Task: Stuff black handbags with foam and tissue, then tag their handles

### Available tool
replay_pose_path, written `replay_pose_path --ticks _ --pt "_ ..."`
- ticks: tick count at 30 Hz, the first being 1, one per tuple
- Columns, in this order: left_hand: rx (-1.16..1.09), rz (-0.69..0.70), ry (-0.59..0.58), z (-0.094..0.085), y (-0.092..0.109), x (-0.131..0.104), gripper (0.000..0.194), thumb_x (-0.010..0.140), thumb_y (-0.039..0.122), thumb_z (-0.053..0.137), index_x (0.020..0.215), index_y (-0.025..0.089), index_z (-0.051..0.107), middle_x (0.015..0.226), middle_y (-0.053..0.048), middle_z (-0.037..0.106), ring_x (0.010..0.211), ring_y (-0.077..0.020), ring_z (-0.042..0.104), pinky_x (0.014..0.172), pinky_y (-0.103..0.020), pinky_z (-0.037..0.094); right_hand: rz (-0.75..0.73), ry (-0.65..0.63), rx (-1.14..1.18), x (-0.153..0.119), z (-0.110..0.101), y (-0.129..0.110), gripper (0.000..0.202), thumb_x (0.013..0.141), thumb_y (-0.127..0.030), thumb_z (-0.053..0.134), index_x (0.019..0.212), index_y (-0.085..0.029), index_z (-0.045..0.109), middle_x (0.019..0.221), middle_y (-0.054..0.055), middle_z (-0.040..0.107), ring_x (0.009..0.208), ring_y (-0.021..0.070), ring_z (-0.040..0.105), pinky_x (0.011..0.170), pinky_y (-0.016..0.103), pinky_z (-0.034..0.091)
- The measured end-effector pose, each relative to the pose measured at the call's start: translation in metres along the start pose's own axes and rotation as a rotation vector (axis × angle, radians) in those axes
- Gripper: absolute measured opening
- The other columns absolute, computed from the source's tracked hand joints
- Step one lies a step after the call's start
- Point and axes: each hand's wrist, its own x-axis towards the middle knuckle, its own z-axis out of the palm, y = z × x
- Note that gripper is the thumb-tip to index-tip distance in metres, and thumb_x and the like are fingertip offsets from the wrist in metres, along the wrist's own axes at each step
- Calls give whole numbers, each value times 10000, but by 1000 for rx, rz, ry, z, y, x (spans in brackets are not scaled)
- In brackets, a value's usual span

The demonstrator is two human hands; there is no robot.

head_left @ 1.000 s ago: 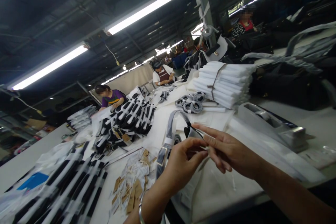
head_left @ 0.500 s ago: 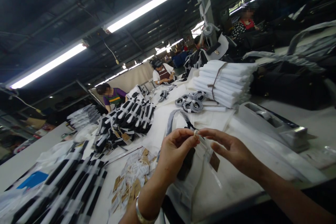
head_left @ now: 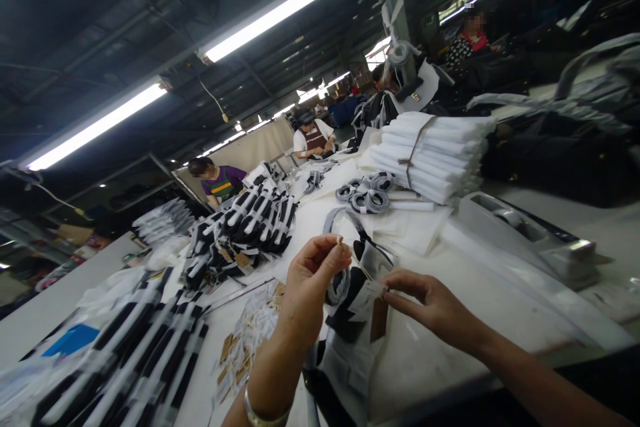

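Note:
My left hand (head_left: 313,277), with a bracelet at the wrist, pinches a small pale string end above a black and grey strap bundle (head_left: 350,300). Lower and to the right, the fingertips of my right hand (head_left: 425,300) are closed on the top of a brown tag (head_left: 379,320), which hangs beside the bundle. The bundle lies on the white table, partly wrapped in pale material. A thin string runs near both hands; its full path is hard to make out.
Loose tags with strings (head_left: 240,347) lie left of my hands. Wrapped black straps (head_left: 125,353) fill the lower left, with another heap (head_left: 250,220) behind. Coiled straps (head_left: 369,201), a tied white foam stack (head_left: 425,150) and a tape dispenser (head_left: 530,233) stand beyond. People work farther back.
My hands have moved apart. The left went slightly left; the right came down and closed its fingers on the tag's top. The strap bundle shows more clearly between them.

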Motion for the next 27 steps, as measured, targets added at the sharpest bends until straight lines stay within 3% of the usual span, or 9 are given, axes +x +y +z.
replay_pose_path --ticks 4,9,13,17,22,27 --pt "-7 28 20 -4 -1 -2 215 842 327 757 1005 204 691 901 2 667 857 -108 649 859 -242 546 36 40 231 -3 2 6 256 905 -443 643 971 -196 628 1254 97 651 1179 268 589 1006 370 451" --pt "-32 20 27 -3 -3 -6 227 874 337 721 1054 206 676 910 -6 635 871 -127 654 832 -261 568 91 70 509 -2 10 9 265 880 -441 670 962 -214 558 976 56 712 930 226 660 813 325 493" --pt "-67 10 19 -2 -2 -9 225 889 328 704 1072 203 668 889 -1 613 866 -131 659 864 -280 565 130 29 638 1 20 6 283 881 -428 687 1001 -228 528 879 28 708 798 179 664 682 274 482" --pt "-94 16 32 1 3 -13 220 881 314 713 1060 192 672 877 0 600 833 -114 645 851 -263 566 119 8 493 2 25 8 445 809 -411 778 1166 -216 599 972 51 725 867 191 680 785 318 527" --pt "-212 3 79 2 8 -15 213 845 259 745 1031 181 676 925 -2 584 776 -84 606 773 -245 593 89 87 146 -1 23 14 463 754 -408 816 1162 -220 701 1110 71 734 1006 259 678 933 396 526" --pt "-383 -58 138 -2 6 -10 271 791 186 786 1040 160 680 890 2 572 726 -55 576 677 -162 570 2 171 -10 -7 22 0 302 823 -423 748 1067 -246 755 1009 44 756 890 221 698 821 329 573"
